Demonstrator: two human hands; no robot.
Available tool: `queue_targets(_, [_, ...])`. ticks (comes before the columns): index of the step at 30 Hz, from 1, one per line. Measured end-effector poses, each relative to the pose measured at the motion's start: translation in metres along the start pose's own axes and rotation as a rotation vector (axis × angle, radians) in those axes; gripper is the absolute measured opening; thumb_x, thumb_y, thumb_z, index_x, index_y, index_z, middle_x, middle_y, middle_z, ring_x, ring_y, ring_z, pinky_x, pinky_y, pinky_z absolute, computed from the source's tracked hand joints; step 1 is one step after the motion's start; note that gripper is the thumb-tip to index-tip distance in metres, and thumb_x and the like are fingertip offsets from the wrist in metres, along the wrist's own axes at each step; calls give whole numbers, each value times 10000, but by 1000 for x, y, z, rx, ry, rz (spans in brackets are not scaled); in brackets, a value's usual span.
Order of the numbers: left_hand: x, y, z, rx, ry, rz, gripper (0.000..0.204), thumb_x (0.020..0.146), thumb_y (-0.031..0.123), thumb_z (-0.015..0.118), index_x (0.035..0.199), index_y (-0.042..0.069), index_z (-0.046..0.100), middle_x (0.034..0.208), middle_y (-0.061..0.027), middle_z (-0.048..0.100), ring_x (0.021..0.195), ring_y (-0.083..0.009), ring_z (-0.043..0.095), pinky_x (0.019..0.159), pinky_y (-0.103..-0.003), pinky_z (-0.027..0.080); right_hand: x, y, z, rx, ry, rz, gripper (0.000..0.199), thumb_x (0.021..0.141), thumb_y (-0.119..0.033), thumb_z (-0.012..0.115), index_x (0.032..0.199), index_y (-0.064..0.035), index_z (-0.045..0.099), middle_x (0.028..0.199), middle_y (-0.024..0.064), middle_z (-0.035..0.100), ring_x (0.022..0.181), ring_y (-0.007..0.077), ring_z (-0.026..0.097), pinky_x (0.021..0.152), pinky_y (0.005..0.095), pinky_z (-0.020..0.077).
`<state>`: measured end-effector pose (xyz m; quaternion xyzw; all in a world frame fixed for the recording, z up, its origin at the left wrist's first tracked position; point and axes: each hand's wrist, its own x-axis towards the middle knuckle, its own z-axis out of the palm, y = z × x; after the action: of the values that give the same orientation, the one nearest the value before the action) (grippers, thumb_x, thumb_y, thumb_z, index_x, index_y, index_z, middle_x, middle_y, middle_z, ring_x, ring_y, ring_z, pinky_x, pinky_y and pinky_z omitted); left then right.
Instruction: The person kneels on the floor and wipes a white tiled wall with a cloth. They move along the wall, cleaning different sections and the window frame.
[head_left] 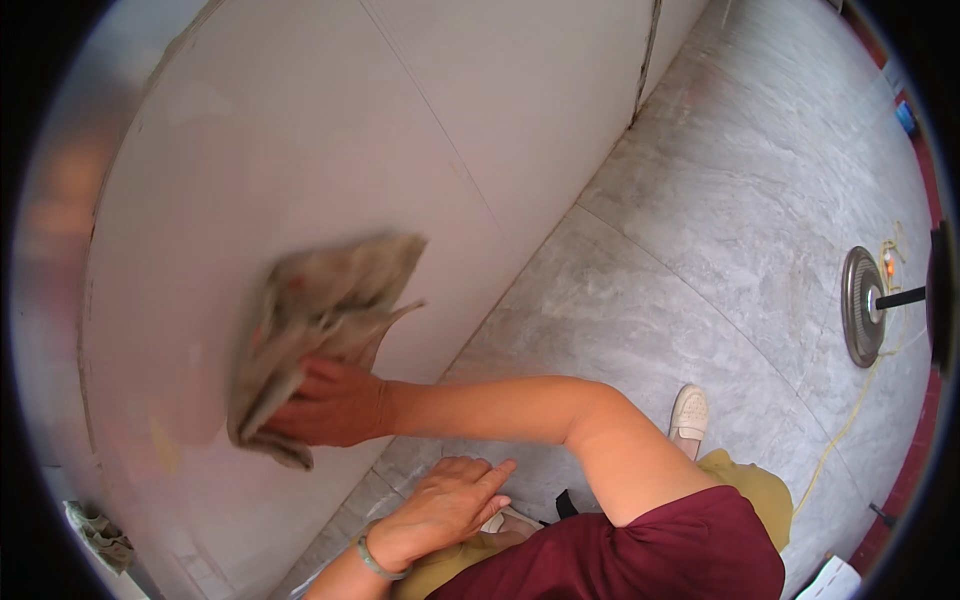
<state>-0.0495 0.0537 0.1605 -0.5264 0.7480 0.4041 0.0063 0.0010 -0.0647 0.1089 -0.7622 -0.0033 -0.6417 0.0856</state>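
My right hand [335, 405] reaches across to the left and grips a crumpled grey-beige rag [320, 300], pressing it flat against the pale wall panel [300, 130]. The rag is blurred with motion. My left hand [445, 505], with a green bangle on its wrist, rests with fingers closed on my knee in yellowish trousers, low in the picture. It holds nothing.
A grey marbled tile floor [720, 200] meets the wall along a diagonal. My white shoe [690, 412] stands on it. A round metal stand base [862, 305] with a dark pole sits at right, beside a yellow cord [845, 430]. Another crumpled cloth [100, 535] lies at lower left.
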Motion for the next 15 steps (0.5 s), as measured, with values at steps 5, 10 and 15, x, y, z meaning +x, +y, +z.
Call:
queue_targets(5, [10, 20, -8, 8, -21, -90, 435, 939, 238, 627, 1307, 17, 556, 1008, -162, 636, 985, -353, 589, 907, -435, 454, -17, -9, 7, 828, -340, 444, 310, 876, -317, 635, 1146, -165, 640, 1219, 49, 585, 1136, 255, 548, 957, 380, 451])
queue_targets(10, [7, 32, -3, -50, -10, -141, 442, 942, 242, 629, 1310, 9, 553, 1023, -178, 634, 990, -381, 582, 921, -448, 449, -2, 17, -15, 442, 4, 357, 337, 900, -370, 638, 1172, -171, 623, 1194, 34, 610, 1112, 250, 571, 939, 375, 479])
queue_targets(15, [17, 32, -15, -78, -10, -149, 447, 934, 238, 641, 1310, 12, 557, 1026, -188, 633, 984, -389, 582, 899, -447, 465, -3, 105, -38, 764, -40, 627, 448, 894, -333, 648, 1273, -103, 580, 1254, 61, 589, 1153, 248, 556, 961, 344, 470])
